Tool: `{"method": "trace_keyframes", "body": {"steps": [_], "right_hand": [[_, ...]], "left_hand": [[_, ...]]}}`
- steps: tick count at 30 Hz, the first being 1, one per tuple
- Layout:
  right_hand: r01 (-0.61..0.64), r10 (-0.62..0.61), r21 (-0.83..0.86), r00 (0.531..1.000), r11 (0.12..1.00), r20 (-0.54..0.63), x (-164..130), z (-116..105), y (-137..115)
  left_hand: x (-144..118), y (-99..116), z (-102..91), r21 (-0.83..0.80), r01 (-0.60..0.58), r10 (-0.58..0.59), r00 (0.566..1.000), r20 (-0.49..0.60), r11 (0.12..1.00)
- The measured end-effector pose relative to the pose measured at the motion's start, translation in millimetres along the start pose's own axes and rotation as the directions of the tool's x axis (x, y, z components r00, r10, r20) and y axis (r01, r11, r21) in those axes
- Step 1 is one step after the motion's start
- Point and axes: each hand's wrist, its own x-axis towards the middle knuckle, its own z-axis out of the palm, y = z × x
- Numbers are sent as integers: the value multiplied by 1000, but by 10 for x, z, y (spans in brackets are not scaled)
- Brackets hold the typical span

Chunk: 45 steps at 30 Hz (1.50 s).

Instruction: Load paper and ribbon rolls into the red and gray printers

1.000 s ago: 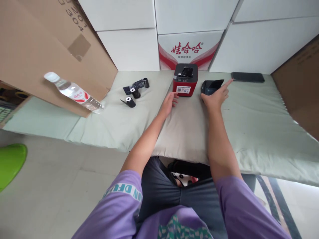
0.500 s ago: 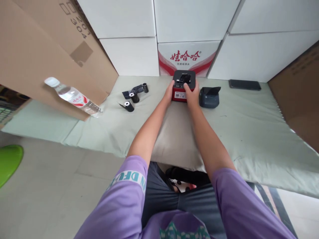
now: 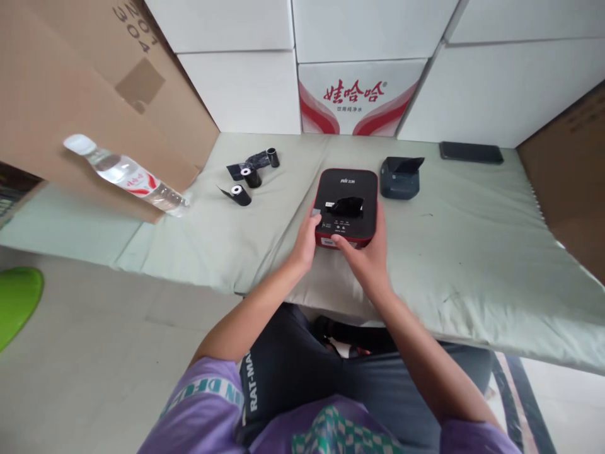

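Observation:
A small red and black printer (image 3: 347, 206) sits near the front of the pale green padded surface (image 3: 472, 239). My left hand (image 3: 306, 237) grips its left front corner and my right hand (image 3: 366, 252) holds its front right side, thumb on the top edge. Something black and crumpled lies in the printer's top opening. A dark grey box-shaped device (image 3: 399, 178) stands just behind and to the right of it.
Black ribbon rolls (image 3: 246, 181) lie to the left. A water bottle (image 3: 125, 175) rests against a cardboard box (image 3: 85, 94). A black phone (image 3: 471, 152) lies at the back right. White cartons (image 3: 350, 94) form the back wall. A green object (image 3: 16, 302) is on the floor.
Both hands closed on the printer at the back of the surface and drew it toward me; its top face now shows. The right hand left the grey device.

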Motion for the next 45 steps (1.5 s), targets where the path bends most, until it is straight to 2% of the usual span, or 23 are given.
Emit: {"method": "trace_keyframes", "body": {"steps": [3,7,12,17,30,41,45], "right_hand": [[-53,54,7,998,999,-31,-146,3,47],[-20,20,21,1000,1000,-17,-158,-24,257],[0,0,88,1000,996,-3,-168,-26,409],[11,-11,75,1000,997,-2,-191,-4,425],[-94,94,8,995,996,34,-205,-2,443],[-77,79,-43,996,996,44,-207,-22,404],[-45,47,-55,999,997,27,-204,-15,477]], "left_hand": [[-76,-96,-22,32,-13,12,999,35,999],[7,-150,-120,81,-62,57,997,52,995],[133,-217,-230,6,-44,44,998,43,999],[106,-285,-199,-93,-60,67,995,67,994],[61,-296,-230,20,1,0,998,-55,1000],[73,-205,-234,7,88,-88,995,-39,996],[86,-169,-246,-7,108,-108,994,8,994]]}}
